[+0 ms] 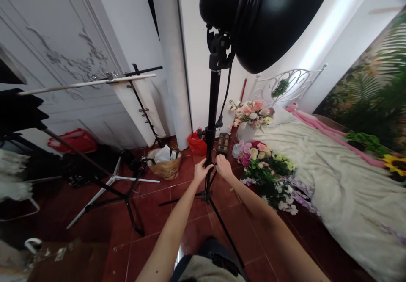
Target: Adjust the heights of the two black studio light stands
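Observation:
A black light stand (214, 100) rises upright in the middle of the head view, with a large black studio lamp (272, 19) on top. My left hand (201, 171) is closed round the lower part of its pole. On the pole's right side, at the same height, my right hand (223, 166) is closed on a small tightening knob (215, 164), mostly hidden by the fingers. A cable with a plug (219, 122) hangs beside the pole, above my hands. The stand's thin legs spread on the floor below.
Artificial flowers (256, 155) and a bed with a pale cover (336, 184) stand to the right. On the left are a white tripod stand (136, 179), a black stand (128, 201) and a woven basket (166, 168). A red bag (197, 143) sits behind the pole on red floor tiles.

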{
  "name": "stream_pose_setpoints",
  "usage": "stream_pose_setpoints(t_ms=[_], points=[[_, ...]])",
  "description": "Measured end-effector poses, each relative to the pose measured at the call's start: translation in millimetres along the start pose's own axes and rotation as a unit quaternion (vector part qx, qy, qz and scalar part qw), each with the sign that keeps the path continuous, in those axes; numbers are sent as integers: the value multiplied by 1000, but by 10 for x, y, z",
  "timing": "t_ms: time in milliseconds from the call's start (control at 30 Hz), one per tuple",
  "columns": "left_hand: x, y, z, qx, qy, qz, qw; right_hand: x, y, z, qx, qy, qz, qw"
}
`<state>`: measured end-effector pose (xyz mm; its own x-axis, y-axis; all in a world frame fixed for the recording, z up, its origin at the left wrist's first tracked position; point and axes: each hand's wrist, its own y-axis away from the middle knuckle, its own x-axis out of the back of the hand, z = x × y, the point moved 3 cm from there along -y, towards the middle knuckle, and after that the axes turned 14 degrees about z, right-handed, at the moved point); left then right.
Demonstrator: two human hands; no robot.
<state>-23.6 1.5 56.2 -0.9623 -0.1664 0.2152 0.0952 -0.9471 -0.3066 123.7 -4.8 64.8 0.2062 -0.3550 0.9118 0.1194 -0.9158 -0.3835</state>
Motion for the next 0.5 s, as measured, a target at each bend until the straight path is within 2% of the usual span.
stream_pose_setpoints(t_ms=[167,300,400,500], points=[[-10,3,15,0,10,0,1000,-118,-48,11,20,-14,-21,999],[-13,2,18,4,24,-3,1000,-259,24,-5,14,-17,10,1000],[-15,2,12,9,26,-3,1000,-292,60,-36,-15,-23,28,999],[-18,4,6,11,25,-7,1000,-248,42,-40,-41,-40,-18,998]])
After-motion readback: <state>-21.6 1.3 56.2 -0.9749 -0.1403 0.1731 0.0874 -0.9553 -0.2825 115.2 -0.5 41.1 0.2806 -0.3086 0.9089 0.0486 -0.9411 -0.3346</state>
